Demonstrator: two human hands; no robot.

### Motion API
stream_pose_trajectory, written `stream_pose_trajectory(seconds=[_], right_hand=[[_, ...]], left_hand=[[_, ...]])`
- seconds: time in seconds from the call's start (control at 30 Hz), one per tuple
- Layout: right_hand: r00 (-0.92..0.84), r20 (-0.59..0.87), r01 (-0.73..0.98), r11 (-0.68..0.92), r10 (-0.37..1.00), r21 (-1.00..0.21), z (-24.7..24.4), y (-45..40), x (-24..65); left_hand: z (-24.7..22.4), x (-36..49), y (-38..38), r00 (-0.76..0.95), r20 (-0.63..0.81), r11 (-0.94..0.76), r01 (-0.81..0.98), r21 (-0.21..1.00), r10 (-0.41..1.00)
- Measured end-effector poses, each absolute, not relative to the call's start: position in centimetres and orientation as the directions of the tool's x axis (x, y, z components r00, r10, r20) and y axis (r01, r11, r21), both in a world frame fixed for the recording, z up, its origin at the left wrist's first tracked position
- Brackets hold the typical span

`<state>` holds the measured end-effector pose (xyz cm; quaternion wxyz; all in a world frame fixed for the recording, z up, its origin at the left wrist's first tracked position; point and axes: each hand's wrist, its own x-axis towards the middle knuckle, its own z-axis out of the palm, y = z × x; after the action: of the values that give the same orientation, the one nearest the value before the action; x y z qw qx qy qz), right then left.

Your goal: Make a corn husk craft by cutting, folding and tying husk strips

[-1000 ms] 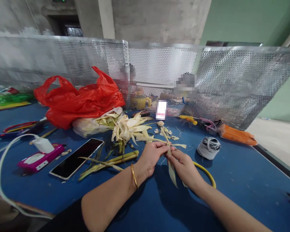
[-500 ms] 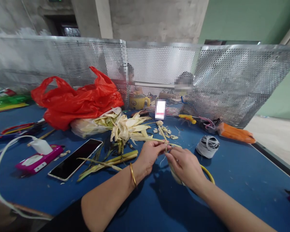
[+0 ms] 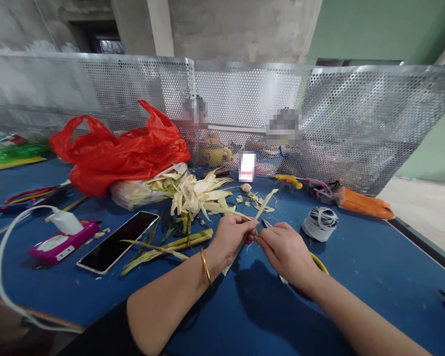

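Note:
Corn husk strips (image 3: 266, 205) stick up from the fingers of my left hand (image 3: 234, 236), which pinches them closed; a further husk end hangs below its palm. My right hand (image 3: 285, 249) is closed too, its thumb and fingertips pinching the lower end of the husk right beside the left fingertips. A thin white thread dangles between the hands. A dark pointed metal tip (image 3: 267, 224) and a yellow loop (image 3: 320, 263) show on either side of my right hand, seemingly scissors. Whether that hand grips them or they lie under it, I cannot tell.
Loose dried husks (image 3: 195, 195) and husk stalks (image 3: 170, 249) lie to the left, near a phone (image 3: 117, 242), a purple power strip (image 3: 64, 245) and a red plastic bag (image 3: 122, 153). At right stands a white thread spool (image 3: 320, 225). A perforated metal screen (image 3: 241, 94) closes the back.
The upright husk strip now leans right instead of left. A husk end has come to hang under my left hand, and the dark metal tip shows above my right fingers.

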<state>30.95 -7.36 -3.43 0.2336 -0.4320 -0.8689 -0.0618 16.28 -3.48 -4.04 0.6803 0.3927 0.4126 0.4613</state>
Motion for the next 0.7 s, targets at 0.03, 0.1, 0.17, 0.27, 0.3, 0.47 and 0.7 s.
stream_pose_trajectory(seconds=[0.03,0.1,0.17,0.27,0.3,0.47,0.7], right_hand=[[-0.492,0.453,0.782,0.605,0.744,-0.145,-3.3,-7.4,30.9],[-0.323,0.430,0.811,0.480,0.843,-0.333,-3.1,-7.3,31.2],[-0.094,0.339,0.759,0.287,0.936,-0.584,-3.0,-6.7,31.6],[0.030,0.093,0.437,0.071,0.995,-0.897,-3.2,-5.6,32.1],[0.010,0.028,0.307,0.023,1.000,-0.952,-3.4,-5.4,32.1],[0.052,0.009,0.021,0.008,0.999,-1.000,-4.0,-5.6,31.4],[0.134,0.047,0.221,0.016,0.990,-0.975,-4.5,-5.4,31.7]], left_hand=[[-4.0,16.2,-3.4,0.256,-0.212,0.285,-0.296,0.912,0.943],[-3.8,16.0,-3.3,0.299,-0.229,0.314,-0.279,0.907,0.926],[-3.6,15.8,-3.4,0.338,-0.243,0.335,-0.248,0.909,0.909],[-3.4,15.8,-3.7,0.391,-0.253,0.342,-0.175,0.923,0.885],[-3.4,15.8,-3.9,0.404,-0.250,0.333,-0.149,0.931,0.880],[-3.8,16.2,-4.4,0.404,-0.210,0.254,-0.057,0.965,0.890],[-4.1,16.4,-4.4,0.332,-0.199,0.213,-0.008,0.977,0.922]])
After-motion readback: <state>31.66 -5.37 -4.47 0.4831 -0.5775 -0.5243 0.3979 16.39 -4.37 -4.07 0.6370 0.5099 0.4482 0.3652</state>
